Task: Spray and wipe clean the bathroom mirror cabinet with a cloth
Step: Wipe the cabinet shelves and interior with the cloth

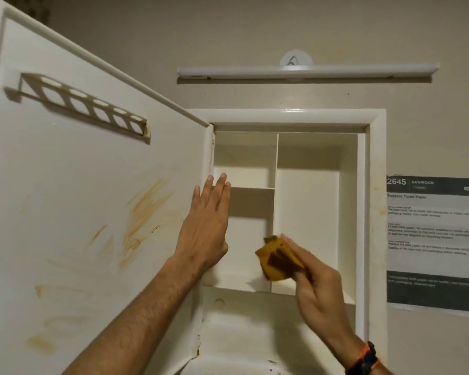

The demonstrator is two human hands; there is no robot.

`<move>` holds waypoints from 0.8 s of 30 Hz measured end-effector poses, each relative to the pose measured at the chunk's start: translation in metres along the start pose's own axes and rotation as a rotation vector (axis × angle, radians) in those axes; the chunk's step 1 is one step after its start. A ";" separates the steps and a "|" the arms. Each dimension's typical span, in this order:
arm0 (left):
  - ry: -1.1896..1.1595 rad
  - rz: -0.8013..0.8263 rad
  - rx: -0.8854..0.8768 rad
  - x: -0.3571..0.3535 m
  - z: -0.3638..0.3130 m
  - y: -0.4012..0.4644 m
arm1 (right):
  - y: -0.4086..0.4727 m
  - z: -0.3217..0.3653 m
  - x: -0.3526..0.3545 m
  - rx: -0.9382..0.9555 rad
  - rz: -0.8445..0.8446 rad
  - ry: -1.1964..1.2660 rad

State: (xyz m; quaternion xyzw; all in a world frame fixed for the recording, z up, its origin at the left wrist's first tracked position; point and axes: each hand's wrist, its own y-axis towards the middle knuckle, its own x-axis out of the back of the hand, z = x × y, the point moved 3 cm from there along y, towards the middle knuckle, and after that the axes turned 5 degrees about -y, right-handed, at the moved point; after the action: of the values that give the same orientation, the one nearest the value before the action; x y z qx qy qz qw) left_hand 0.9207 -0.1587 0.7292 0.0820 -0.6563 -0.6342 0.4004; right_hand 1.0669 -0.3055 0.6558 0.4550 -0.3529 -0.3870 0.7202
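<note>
White wall-recessed bathroom cabinet [374, 185] straight ahead, door [92, 198] swung left, long axis upright. Left hand [206, 226] flat, fingers straight, steadying the door's hinge edge. Right hand [317, 288] nearer the shelves, pinching a folded mustard-yellow cloth [278, 258] before the middle divider. Wall notice [435, 239] readable — "2645 BATHROOM", "Replace Toilet Paper".

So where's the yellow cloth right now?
In the head view, the yellow cloth is pinched in the right hand, low in front of the open cabinet, by its centre divider.
</note>
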 end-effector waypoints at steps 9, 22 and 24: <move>0.285 0.091 0.014 0.010 0.008 -0.016 | 0.090 0.033 -0.008 0.288 -0.302 -0.308; 0.308 0.132 0.041 0.013 0.009 -0.018 | 0.106 0.038 -0.101 0.659 0.229 -0.882; 0.317 0.142 0.044 0.014 0.009 -0.018 | 0.112 0.042 -0.109 0.684 0.326 -0.922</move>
State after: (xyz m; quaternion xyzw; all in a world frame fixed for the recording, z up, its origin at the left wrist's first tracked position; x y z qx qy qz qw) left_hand 0.8986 -0.1632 0.7198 0.1432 -0.6027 -0.5692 0.5407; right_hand 1.0082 -0.1930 0.7571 0.3860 -0.7991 -0.2934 0.3553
